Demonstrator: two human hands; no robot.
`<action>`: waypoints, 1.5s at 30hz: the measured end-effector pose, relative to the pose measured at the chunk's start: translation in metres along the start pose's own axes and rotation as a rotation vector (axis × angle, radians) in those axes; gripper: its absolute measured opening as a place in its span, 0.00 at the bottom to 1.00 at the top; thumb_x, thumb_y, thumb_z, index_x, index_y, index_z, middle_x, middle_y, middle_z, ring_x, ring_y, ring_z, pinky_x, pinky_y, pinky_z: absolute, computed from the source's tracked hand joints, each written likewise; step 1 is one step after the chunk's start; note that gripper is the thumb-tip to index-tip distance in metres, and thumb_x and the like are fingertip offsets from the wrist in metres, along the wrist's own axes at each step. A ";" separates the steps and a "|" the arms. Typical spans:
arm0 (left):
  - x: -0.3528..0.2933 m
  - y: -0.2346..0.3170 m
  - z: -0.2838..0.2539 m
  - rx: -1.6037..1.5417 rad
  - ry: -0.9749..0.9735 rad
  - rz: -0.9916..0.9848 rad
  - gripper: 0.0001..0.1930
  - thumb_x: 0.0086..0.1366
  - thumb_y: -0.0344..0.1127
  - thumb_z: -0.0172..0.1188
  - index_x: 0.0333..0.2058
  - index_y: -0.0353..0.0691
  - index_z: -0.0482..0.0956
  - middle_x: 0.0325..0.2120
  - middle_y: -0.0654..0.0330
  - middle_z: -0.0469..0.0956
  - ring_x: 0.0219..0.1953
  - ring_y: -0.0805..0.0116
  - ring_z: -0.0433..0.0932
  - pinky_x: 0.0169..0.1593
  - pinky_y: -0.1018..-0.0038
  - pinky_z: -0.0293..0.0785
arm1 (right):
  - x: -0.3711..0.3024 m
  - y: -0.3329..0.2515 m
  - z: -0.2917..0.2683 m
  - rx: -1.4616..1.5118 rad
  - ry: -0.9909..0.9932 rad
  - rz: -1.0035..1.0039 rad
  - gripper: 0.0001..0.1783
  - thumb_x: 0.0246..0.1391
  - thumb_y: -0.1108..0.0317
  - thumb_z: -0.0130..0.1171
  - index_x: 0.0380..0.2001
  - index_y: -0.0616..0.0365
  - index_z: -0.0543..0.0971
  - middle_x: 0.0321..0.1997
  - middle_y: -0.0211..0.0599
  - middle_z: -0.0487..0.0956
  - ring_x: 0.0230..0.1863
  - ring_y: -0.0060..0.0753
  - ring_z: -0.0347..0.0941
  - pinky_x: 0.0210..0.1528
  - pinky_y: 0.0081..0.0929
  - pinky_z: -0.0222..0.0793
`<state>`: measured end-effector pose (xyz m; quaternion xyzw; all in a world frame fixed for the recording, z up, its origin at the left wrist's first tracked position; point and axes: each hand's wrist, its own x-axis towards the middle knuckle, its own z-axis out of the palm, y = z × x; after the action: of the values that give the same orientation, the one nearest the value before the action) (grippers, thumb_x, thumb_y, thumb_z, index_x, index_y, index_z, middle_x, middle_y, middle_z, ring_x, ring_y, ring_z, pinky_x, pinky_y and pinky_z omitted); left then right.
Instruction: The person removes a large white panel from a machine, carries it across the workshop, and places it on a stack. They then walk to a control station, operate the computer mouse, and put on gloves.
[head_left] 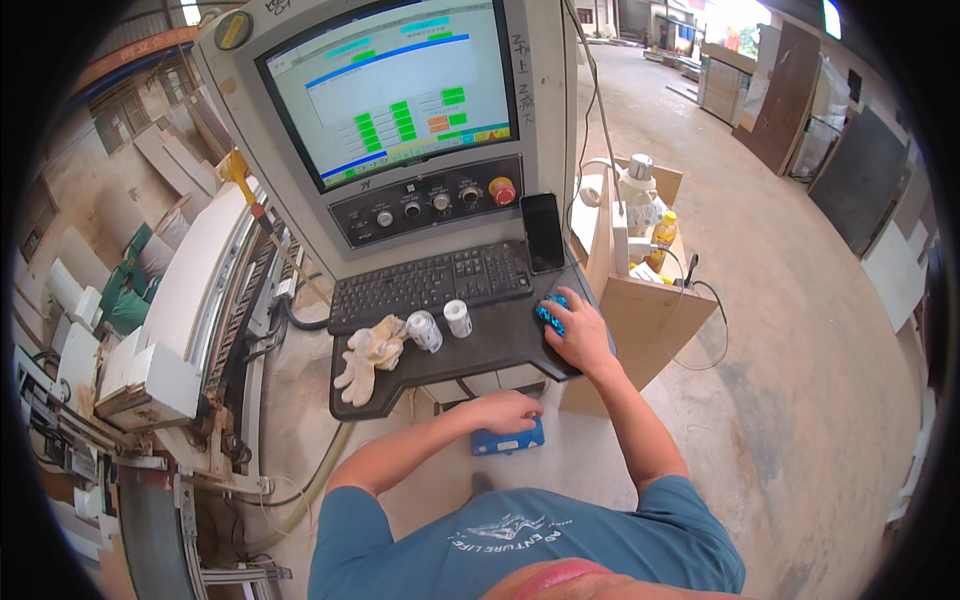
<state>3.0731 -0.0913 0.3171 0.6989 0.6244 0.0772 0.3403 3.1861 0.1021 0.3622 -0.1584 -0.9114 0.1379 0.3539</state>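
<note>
The right hand point(578, 335) lay cupped over a blue mouse point(549, 312) at the right end of the dark shelf point(480, 350), beside the keyboard point(430, 285), hiding most of it. The left hand point(508, 410) was closed over a blue box point(508, 441) below the shelf's front edge, perhaps gripping it; the fingers covered its top.

Matt black plastic keyboard point(430, 284), limp cotton gloves point(371, 355) (off-white), raw plywood box point(650, 310)
</note>
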 end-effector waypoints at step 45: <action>0.037 -0.043 -0.008 0.493 -0.273 0.142 0.16 0.60 0.30 0.57 0.45 0.36 0.86 0.40 0.42 0.86 0.45 0.42 0.85 0.50 0.49 0.79 | 0.012 -0.009 0.002 -0.063 -0.059 0.022 0.26 0.49 0.64 0.69 0.55 0.48 0.83 0.65 0.46 0.75 0.60 0.54 0.76 0.62 0.46 0.72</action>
<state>3.0414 -0.0547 0.2873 0.8064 0.5222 -0.1481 0.2348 3.1748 0.0984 0.3707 -0.1755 -0.9235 0.1175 0.3202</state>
